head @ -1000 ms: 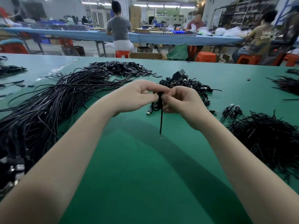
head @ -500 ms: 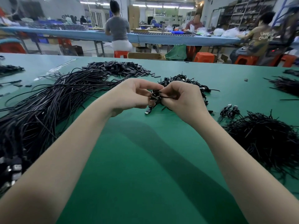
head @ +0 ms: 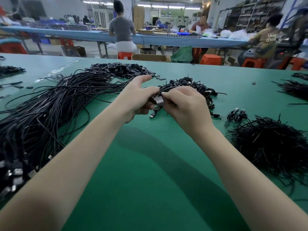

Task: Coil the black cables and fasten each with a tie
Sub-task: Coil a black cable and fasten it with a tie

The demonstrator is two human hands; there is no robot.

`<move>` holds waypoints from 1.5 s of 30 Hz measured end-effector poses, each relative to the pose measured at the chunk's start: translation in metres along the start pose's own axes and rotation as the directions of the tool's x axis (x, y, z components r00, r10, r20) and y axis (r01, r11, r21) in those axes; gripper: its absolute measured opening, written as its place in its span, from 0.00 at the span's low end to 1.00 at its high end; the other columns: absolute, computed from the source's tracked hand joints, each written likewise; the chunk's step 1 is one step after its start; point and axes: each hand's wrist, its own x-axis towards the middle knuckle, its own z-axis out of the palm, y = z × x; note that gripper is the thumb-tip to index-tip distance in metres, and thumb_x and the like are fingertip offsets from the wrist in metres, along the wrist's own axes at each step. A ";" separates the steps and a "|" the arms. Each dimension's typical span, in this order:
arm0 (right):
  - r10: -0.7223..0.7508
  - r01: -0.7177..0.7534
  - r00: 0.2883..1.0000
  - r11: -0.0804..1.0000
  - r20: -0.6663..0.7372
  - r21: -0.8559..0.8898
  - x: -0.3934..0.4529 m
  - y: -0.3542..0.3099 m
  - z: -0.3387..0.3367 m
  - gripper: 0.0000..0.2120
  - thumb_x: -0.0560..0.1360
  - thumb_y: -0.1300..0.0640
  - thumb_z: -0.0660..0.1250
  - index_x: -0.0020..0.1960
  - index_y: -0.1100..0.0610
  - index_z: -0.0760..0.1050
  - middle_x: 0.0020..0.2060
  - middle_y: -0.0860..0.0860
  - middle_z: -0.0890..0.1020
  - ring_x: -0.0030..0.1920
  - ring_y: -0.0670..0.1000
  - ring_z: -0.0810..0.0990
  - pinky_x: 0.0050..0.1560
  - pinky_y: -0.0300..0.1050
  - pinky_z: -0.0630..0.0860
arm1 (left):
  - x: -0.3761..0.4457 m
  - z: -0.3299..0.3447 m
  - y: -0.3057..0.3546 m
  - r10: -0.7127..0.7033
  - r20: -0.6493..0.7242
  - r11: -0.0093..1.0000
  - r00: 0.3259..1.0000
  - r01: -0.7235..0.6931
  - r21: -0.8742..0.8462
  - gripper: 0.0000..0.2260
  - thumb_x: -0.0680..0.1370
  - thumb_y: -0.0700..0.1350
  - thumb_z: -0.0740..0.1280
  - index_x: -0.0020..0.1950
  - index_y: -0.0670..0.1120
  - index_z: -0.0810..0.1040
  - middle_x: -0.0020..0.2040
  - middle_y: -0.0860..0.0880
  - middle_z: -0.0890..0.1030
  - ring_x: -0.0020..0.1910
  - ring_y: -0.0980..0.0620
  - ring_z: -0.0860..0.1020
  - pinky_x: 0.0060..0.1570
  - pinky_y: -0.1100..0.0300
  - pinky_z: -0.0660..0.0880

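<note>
My left hand and my right hand meet above the green table, both gripping one small coiled black cable. A plug end of that cable hangs below my fingers. The tie around the coil is mostly hidden by my fingers. A large heap of loose black cables lies at my left. Behind my hands sits a pile of coiled cables. A mound of black ties lies at my right.
A pile of flat black pieces lies at the far middle. One coiled cable rests right of my hands. More cable piles sit at the far right edge. People sit at a blue bench beyond the table.
The tie end that hung straight down a second ago is now wound in. My hands have closed tighter on the coil, and my left thumb has lifted.
</note>
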 end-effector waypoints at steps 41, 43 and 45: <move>-0.074 0.074 0.994 0.997 -0.080 -0.005 0.000 0.011 -0.002 0.06 0.70 0.68 0.73 0.48 0.66 0.83 0.40 0.59 0.84 0.39 0.60 0.82 0.45 0.48 0.78 | -0.004 -0.003 0.008 0.032 0.139 0.996 0.990 -0.020 -0.082 0.08 0.79 0.48 0.65 0.47 0.53 0.85 0.35 0.54 0.82 0.28 0.57 0.79 0.27 0.69 0.73; -0.006 0.008 0.994 1.000 -0.113 0.019 0.001 0.009 -0.003 0.06 0.70 0.68 0.72 0.46 0.65 0.83 0.40 0.58 0.84 0.40 0.59 0.83 0.45 0.47 0.78 | -0.004 -0.009 0.009 0.045 0.218 0.997 0.975 -0.030 -0.070 0.13 0.80 0.43 0.62 0.47 0.53 0.85 0.40 0.52 0.84 0.34 0.56 0.81 0.31 0.67 0.76; 0.042 -0.036 0.989 0.998 -0.140 0.041 0.002 0.008 -0.003 0.05 0.69 0.68 0.72 0.45 0.65 0.83 0.39 0.58 0.84 0.40 0.58 0.83 0.44 0.47 0.78 | -0.004 -0.015 0.008 0.084 0.286 0.996 0.955 -0.090 0.009 0.13 0.79 0.39 0.62 0.47 0.53 0.85 0.42 0.53 0.85 0.37 0.57 0.81 0.35 0.67 0.77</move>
